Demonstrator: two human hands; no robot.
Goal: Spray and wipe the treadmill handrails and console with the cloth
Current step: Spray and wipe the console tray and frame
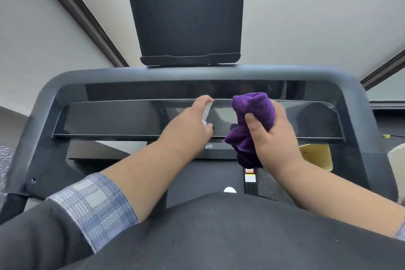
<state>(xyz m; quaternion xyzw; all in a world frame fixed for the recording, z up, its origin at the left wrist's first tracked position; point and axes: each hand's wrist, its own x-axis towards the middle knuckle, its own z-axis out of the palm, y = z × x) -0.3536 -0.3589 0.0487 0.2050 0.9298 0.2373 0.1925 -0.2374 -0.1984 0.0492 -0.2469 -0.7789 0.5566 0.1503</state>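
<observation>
Cloth (252, 114) bunched in right hand (274, 136); left hand (192, 125) grips spray bottle (207, 113).

left hand (192, 123) curled around a small spray bottle (206, 114), forearm extended forward, right hand (271, 136) gripping a bunched purple cloth (252, 120), thumb across it

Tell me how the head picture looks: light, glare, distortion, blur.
Head view: soft, even light with no hard shadows; the glossy console mirrors pale patches behind the left hand and its spray bottle; wide-angle bending curves the handrail and slants the wall trim; the right hand and purple cloth are fairly sharp, the edges softer.
</observation>
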